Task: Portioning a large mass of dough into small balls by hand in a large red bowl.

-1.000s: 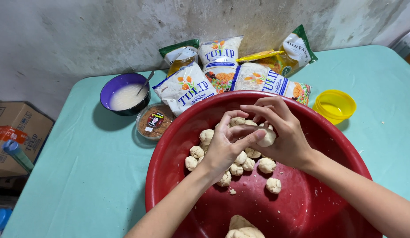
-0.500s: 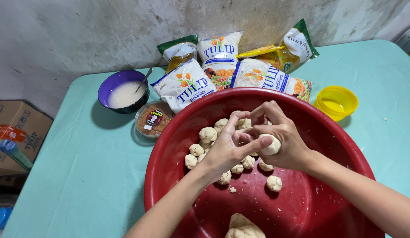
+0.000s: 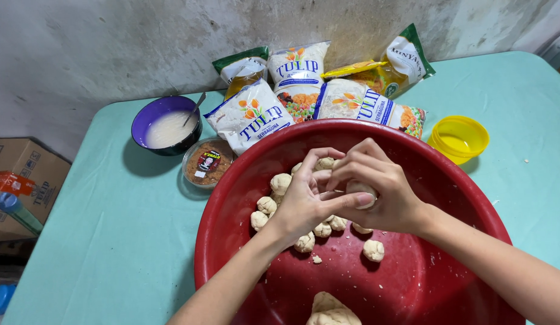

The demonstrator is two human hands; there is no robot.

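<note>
Dough ball (image 3: 360, 191) is cupped between left hand (image 3: 307, 201) and right hand (image 3: 382, 189), pressed together over a red basin (image 3: 232, 198) set on a teal table (image 3: 93, 229) against a stained grey wall (image 3: 111, 48).

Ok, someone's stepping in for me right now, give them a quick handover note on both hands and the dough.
Left hand and right hand together cup one dough ball over the red basin.
Done: a cluster of rolled balls lies in the basin, one ball apart.
Left: the big dough lump at the near rim is still unportioned.
</note>
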